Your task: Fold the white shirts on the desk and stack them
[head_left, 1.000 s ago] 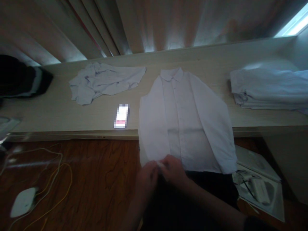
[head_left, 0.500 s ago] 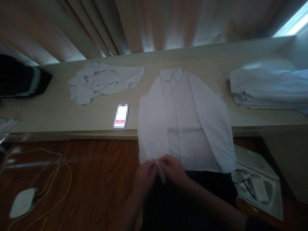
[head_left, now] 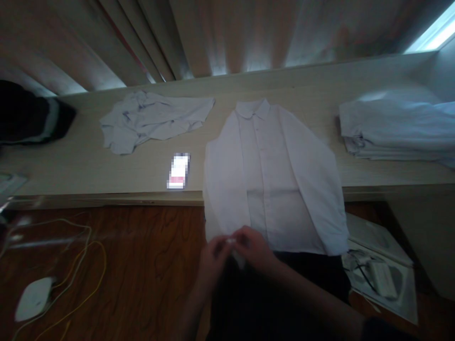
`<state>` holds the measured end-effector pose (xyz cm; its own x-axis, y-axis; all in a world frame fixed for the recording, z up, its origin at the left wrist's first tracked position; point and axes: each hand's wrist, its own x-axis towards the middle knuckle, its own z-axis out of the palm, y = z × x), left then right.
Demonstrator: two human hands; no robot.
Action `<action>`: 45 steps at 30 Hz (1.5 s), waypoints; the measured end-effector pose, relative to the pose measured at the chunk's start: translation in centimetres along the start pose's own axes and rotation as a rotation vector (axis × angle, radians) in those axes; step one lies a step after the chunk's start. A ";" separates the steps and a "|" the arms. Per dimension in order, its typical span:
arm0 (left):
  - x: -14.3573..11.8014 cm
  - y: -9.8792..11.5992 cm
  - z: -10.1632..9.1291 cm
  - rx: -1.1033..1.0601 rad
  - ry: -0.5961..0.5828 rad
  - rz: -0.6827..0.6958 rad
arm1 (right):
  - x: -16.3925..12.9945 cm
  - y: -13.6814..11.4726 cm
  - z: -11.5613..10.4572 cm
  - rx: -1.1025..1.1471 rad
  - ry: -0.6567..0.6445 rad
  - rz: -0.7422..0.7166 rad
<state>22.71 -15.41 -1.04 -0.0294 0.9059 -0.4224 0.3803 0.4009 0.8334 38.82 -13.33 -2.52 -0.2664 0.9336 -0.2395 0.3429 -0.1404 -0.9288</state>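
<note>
A white long-sleeved shirt (head_left: 273, 175) lies face up on the pale counter (head_left: 85, 161), both sleeves folded in over its front and its lower part hanging over the front edge. My left hand (head_left: 212, 259) and my right hand (head_left: 256, 247) meet at the end of the left-side sleeve, fingertips pinching the white cuff (head_left: 232, 242) between them. The dim light hides finer detail of the grip.
A crumpled pale shirt (head_left: 149, 121) lies at the back left, a lit phone (head_left: 178, 171) near the front edge, a stack of folded shirts (head_left: 394, 128) at the right. On the wooden floor: a white device (head_left: 33, 298) with yellow cables, papers and a charger (head_left: 382, 279).
My hands have stayed at the sleeve cuff with small finger movements; the bit of cloth hanging below them half a second ago is now tucked in. Nothing else has moved.
</note>
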 end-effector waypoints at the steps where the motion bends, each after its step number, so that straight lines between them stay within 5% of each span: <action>1: 0.1 0.1 0.0 -0.016 -0.003 -0.009 | 0.0 -0.1 -0.1 0.023 -0.007 0.002; 9: 0.0 0.6 0.4 0.093 -0.013 0.042 | 0.5 -0.3 -0.4 0.208 -0.035 0.162; 19: 0.3 -0.6 0.7 0.236 0.004 0.171 | 1.2 0.4 -0.1 0.186 -0.070 0.171; 36: 0.9 0.7 0.2 0.283 -0.035 0.276 | 1.8 0.6 0.2 0.188 -0.132 0.198; 45: 0.6 0.0 1.4 0.226 0.058 0.156 | 1.6 0.9 0.9 0.138 -0.076 0.289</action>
<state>23.99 -15.10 -1.79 -0.0050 0.9632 -0.2686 0.5809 0.2215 0.7833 37.93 -12.22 -4.03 -0.2439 0.8223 -0.5141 0.2903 -0.4439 -0.8478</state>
